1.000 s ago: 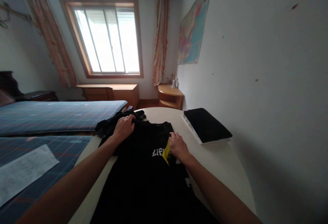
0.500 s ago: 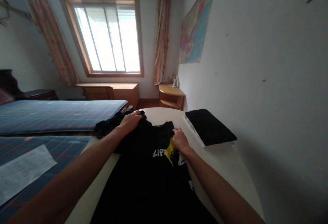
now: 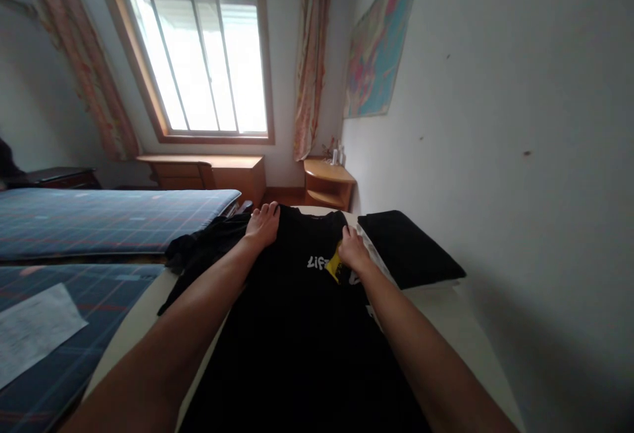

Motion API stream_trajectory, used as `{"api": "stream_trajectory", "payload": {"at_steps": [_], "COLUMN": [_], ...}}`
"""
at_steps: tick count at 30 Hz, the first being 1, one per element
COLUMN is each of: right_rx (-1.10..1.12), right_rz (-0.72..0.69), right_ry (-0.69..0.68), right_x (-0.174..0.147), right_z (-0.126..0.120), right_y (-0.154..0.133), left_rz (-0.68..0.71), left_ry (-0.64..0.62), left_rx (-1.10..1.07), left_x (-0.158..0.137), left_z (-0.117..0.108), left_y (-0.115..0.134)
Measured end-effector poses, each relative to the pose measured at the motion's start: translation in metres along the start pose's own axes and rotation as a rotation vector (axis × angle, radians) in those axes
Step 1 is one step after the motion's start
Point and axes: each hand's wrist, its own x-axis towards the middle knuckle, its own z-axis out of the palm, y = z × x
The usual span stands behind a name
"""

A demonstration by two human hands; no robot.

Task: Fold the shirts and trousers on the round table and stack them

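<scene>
A black T-shirt (image 3: 307, 327) with white lettering and a yellow patch lies spread over a pale round-edged table (image 3: 460, 334), its collar at the far end. My left hand (image 3: 263, 223) has its fingers curled over the cloth at the shoulder left of the collar. On the other side of the collar, my right hand (image 3: 352, 249) pinches the shirt above the yellow patch. Dark bunched cloth (image 3: 205, 245) lies at the left beside my left hand; whether it is the shirt's sleeve or another garment I cannot tell.
A folded black garment (image 3: 411, 248) on a white layer sits at the table's right side, near the wall. Along the left are plaid mattresses (image 3: 113, 218) with a paper sheet (image 3: 39, 331). A wooden desk (image 3: 232, 167) and a corner shelf (image 3: 329, 172) stand beyond.
The collar end has moved farther away and lies flatter and wider. My left hand has shifted slightly right and my right hand slightly up and right, both on the shirt.
</scene>
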Motion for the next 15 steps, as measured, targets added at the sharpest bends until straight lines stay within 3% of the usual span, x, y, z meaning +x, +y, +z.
{"api": "stream_trajectory", "payload": {"at_steps": [3, 7, 15], "right_rx": [-0.006, -0.033, -0.036], "right_rz": [-0.028, -0.107, -0.224], "right_ry": [-0.067, -0.076, -0.054], "right_x": [-0.004, -0.017, -0.08], "right_z": [0.012, 0.018, -0.023], "right_y": [0.006, 0.012, 0.015], "left_rz": [0.047, 0.232, 0.379], "left_ry": [0.012, 0.085, -0.023], "left_rx": [0.026, 0.036, -0.285], "left_x": [-0.004, -0.016, -0.095], "left_z": [0.013, 0.01, -0.003], "left_y": [0.006, 0.024, 0.106]}}
